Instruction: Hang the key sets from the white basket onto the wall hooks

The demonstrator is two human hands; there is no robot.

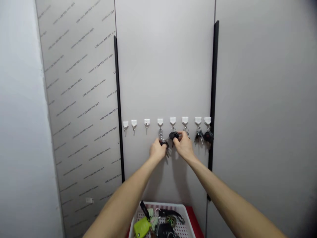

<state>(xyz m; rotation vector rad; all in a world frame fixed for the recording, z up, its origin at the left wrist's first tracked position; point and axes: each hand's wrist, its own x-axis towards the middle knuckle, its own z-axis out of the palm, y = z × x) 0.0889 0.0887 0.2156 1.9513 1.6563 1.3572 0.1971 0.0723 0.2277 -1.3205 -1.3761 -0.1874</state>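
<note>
My left hand (158,149) is closed on a bunch of keys (164,143) with a black fob, which hangs by its ring and clasp below a white hook (160,122). Just to the right, my right hand (183,144) pinches a black key fob (173,135) under the neighbouring white hook (172,121). Partly behind the right hand's fingers, another ring hangs from a further hook (185,120). At the row's right end hang a bunch of keys (199,136) and a black fob (208,137).
Three hooks at the left, among them one hook (147,122), carry no keys. Below stands a white plastic basket (184,211) holding a lime-green pouch (142,227), black items and other keychains. Long black handles (214,82) run down the cabinet doors.
</note>
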